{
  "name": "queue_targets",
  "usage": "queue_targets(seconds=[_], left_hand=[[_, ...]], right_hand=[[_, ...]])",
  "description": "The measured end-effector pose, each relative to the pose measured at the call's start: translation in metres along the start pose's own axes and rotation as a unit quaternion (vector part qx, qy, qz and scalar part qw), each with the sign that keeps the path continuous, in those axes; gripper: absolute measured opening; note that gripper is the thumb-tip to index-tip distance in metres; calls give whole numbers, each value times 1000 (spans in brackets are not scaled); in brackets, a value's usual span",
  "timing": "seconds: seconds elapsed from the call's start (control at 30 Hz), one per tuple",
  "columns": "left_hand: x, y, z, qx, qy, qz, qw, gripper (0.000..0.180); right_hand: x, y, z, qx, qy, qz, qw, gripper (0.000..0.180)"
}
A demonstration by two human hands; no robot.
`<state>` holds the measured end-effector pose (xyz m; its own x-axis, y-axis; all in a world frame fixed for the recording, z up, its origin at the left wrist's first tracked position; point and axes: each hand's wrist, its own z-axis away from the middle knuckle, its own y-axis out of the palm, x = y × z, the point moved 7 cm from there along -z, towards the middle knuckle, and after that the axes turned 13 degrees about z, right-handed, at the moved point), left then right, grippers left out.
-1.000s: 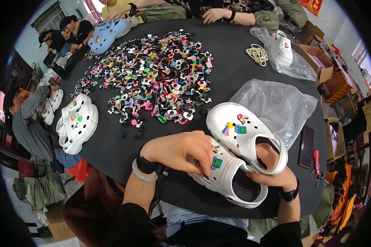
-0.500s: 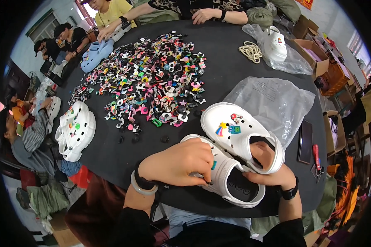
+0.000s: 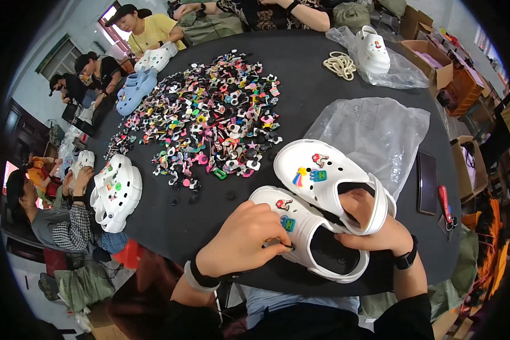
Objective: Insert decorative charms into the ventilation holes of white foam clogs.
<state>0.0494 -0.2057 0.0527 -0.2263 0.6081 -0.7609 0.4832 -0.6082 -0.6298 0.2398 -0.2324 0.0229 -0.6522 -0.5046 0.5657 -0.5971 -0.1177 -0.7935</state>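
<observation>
Two white clogs lie side by side and overlapping near the table's front edge. The upper clog (image 3: 307, 152) bears a red-and-white charm, a rainbow star charm and a blue-green charm. On the lower clog (image 3: 300, 229) are a similar red-and-white charm and a blue-green one. My right hand (image 3: 374, 226) grips the pair at the heels, its fingers inside the upper clog and its thumb on the lower one. Beside the lower clog's toe part, my left hand (image 3: 246, 241) is closed in a pinch; something small and dark shows at its fingertips, too small to name.
A big pile of shoe charms (image 3: 209, 119) covers the table's middle. A decorated white clog (image 3: 118, 192) stands left, a blue clog (image 3: 135, 93) beyond. Right are a plastic bag (image 3: 374, 136), phone (image 3: 426, 182), red-handled tool (image 3: 445, 204) and cord coil (image 3: 340, 65). Co-workers sit around.
My left hand has shifted slightly left and down, uncovering the lower clog's red-and-white charm. Across the table, a co-worker's hand has left the blue clog. The whole view has shifted a little.
</observation>
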Motion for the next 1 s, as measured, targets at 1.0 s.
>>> queue_targets(seconds=[1.0], left_hand=[[22,6,-38,30,-104,-94,990,83]], right_hand=[[6,0,4,-27,4,36,999,61]])
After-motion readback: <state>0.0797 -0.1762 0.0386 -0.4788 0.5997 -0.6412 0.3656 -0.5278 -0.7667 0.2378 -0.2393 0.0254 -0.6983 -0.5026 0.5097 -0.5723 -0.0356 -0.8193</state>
